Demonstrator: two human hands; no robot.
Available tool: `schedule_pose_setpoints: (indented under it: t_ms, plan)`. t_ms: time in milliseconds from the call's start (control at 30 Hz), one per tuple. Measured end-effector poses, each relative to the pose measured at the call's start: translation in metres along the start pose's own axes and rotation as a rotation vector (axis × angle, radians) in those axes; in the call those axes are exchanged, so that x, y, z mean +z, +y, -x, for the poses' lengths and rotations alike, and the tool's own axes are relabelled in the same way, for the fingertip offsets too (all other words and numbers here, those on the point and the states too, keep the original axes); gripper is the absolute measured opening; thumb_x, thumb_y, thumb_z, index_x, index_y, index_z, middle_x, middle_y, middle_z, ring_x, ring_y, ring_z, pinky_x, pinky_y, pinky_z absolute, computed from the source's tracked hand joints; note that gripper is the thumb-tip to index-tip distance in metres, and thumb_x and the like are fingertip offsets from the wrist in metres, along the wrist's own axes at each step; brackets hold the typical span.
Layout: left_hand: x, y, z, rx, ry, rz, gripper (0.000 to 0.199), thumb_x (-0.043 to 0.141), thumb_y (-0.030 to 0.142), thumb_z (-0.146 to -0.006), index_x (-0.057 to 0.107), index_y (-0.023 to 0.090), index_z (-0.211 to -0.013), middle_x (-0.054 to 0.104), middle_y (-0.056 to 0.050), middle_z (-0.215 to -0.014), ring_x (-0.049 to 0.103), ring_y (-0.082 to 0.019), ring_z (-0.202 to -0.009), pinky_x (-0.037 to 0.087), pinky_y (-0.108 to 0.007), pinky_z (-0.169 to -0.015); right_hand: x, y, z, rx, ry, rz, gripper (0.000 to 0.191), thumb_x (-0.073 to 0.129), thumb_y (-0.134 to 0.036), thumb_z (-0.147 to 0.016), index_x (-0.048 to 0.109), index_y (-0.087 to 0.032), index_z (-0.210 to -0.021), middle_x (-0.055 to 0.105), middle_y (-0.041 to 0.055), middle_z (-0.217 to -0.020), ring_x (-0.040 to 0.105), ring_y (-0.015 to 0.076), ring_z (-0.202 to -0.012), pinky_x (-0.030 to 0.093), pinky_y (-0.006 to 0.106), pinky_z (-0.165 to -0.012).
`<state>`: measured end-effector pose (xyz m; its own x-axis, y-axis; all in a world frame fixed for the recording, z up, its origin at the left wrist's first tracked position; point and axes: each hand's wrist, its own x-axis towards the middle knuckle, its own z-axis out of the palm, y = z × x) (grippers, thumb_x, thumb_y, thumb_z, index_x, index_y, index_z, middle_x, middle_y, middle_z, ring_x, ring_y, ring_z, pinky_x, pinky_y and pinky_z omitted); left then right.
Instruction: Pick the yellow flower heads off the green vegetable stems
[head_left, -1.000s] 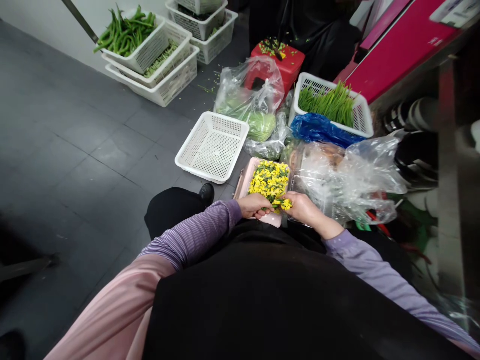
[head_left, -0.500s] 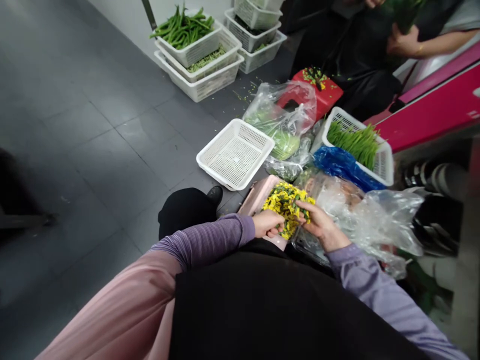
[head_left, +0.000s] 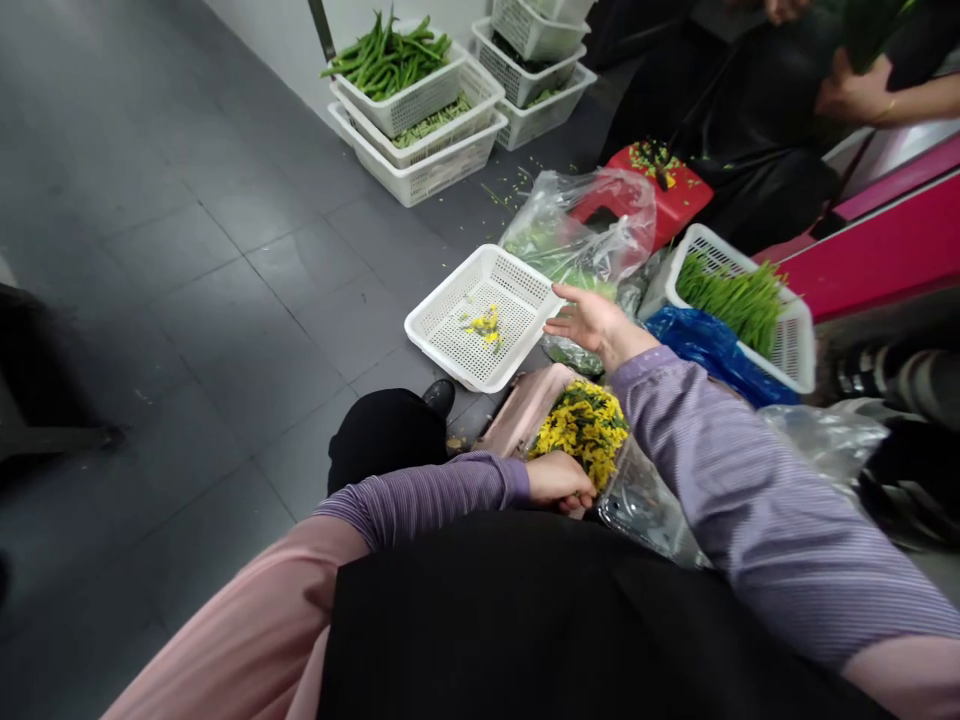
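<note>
- The right hand (head_left: 589,322) is near the centre of the frame, open with its fingers spread, thumb side up, and nothing shows in its grasp
- Its fingertips overlap the right rim of the white basket (head_left: 454,335) in the view; whether they touch it I cannot tell
- In that basket, just above the centre of the frame, a small scatter of loose yellow flowers (head_left: 486,325) lies on the perforated bottom
- The left hand (head_left: 559,480) is below the centre, fingers curled in at the lower edge of the flower pile (head_left: 583,430); whether it grips any stems I cannot tell
- That pile, yellow blooms with green stems, sits in the pink tray (head_left: 517,415), below and right of the centre
- Clear plastic (head_left: 652,510) lies just right of the tray, partly under the right sleeve (head_left: 720,450)
- A blue bag (head_left: 694,340) and a white crate (head_left: 801,365) with green stalks (head_left: 735,300) are at the right of the frame
- Above them, a red stool (head_left: 686,205) bears green and yellow scraps
- At the upper right, a co-worker's hand (head_left: 855,95) holds a dark green bunch (head_left: 870,35)
</note>
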<state>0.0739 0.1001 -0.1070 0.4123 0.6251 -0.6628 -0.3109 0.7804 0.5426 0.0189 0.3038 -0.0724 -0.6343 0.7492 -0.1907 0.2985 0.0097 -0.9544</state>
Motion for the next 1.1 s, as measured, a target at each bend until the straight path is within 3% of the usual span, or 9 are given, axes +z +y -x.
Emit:
schedule_pose_setpoints:
  t_ms: [67,167,300,367,433,633,767,933,1100]
  plan:
    - [0.000,0.001,-0.001,0.013,0.020,0.033,0.009,0.049,0.008,-0.063,0.048,0.012,-0.054,0.046,0.003,-0.044,0.031,-0.004,-0.030,0.023,-0.019,-0.032,-0.012,-0.003,0.025,0.185,0.002,-0.095,0.023,0.060,-0.031,-0.068,0.055,-0.015,-0.083,0.058,0.0054,-0.073,0.056,0.0127,-0.054,0.047,0.029,-0.051]
    - [-0.003,0.007,0.001,0.027,0.104,0.090,0.007,0.046,0.007,-0.062,0.046,0.013,-0.058,0.041,0.005,-0.043,0.027,-0.003,-0.029,0.017,-0.018,-0.031,-0.040,0.014,0.085,0.216,0.078,-0.015,0.023,0.063,-0.029,-0.064,0.058,-0.014,-0.081,0.057,0.0021,-0.066,0.047,0.0074,-0.044,0.038,0.020,-0.042]
    - [-0.010,0.021,0.004,0.061,0.143,0.146,0.006,0.046,0.014,-0.064,0.041,0.015,-0.061,0.034,0.006,-0.045,0.019,-0.002,-0.031,0.010,-0.017,-0.032,-0.082,0.076,0.182,0.332,0.216,0.376,0.017,0.059,-0.031,-0.066,0.059,-0.014,-0.066,0.054,-0.0012,-0.053,0.042,0.0071,-0.042,0.035,0.021,-0.044]
    - [-0.011,0.026,0.004,0.092,0.132,0.124,0.006,0.046,0.017,-0.065,0.041,0.015,-0.062,0.034,0.006,-0.047,0.021,-0.002,-0.031,0.010,-0.017,-0.032,-0.089,0.109,0.222,0.442,0.197,0.599,0.012,0.059,-0.027,-0.065,0.061,-0.015,-0.063,0.058,0.0005,-0.055,0.048,0.0104,-0.048,0.037,0.023,-0.050]
    - [-0.009,0.028,0.005,0.143,0.135,0.069,0.008,0.045,0.020,-0.067,0.041,0.016,-0.062,0.035,0.005,-0.048,0.023,-0.003,-0.031,0.010,-0.018,-0.032,-0.084,0.133,0.248,0.441,0.148,0.731,0.009,0.058,-0.024,-0.067,0.064,-0.018,-0.068,0.063,0.0021,-0.065,0.055,0.0135,-0.059,0.039,0.024,-0.058]
    - [0.011,0.018,0.012,0.199,0.163,-0.033,0.031,0.043,0.042,-0.077,0.036,0.017,-0.060,0.032,0.006,-0.047,0.020,-0.002,-0.030,0.009,-0.016,-0.033,-0.038,0.140,0.251,0.206,0.191,0.991,0.025,0.055,-0.032,-0.073,0.060,-0.018,-0.093,0.060,0.0091,-0.094,0.057,0.0177,-0.073,0.038,0.026,-0.062]
    - [0.013,0.010,0.013,0.171,0.181,-0.064,0.027,0.042,0.036,-0.081,0.039,0.016,-0.063,0.032,0.007,-0.047,0.019,-0.001,-0.030,0.009,-0.016,-0.034,-0.034,0.145,0.236,0.206,0.233,0.935,0.018,0.058,-0.027,-0.070,0.061,-0.017,-0.084,0.060,0.0088,-0.088,0.056,0.0168,-0.069,0.038,0.026,-0.061]
    - [0.004,0.008,0.001,0.142,0.250,-0.148,0.020,0.037,0.024,-0.083,0.046,0.013,-0.069,0.031,0.007,-0.047,0.019,-0.001,-0.030,0.011,-0.017,-0.033,-0.056,0.155,0.232,0.246,0.402,0.424,0.014,0.064,-0.028,-0.063,0.063,-0.017,-0.071,0.060,0.0020,-0.067,0.053,0.0138,-0.060,0.040,0.026,-0.059]
    - [0.005,0.005,-0.015,0.136,0.272,-0.303,0.016,0.040,0.018,-0.079,0.051,0.012,-0.069,0.031,0.007,-0.046,0.021,-0.002,-0.030,0.013,-0.018,-0.034,-0.066,0.137,0.233,0.481,0.440,-0.350,0.017,0.069,-0.025,-0.058,0.058,-0.016,-0.068,0.052,-0.0042,-0.050,0.046,0.0071,-0.041,0.035,0.019,-0.037]
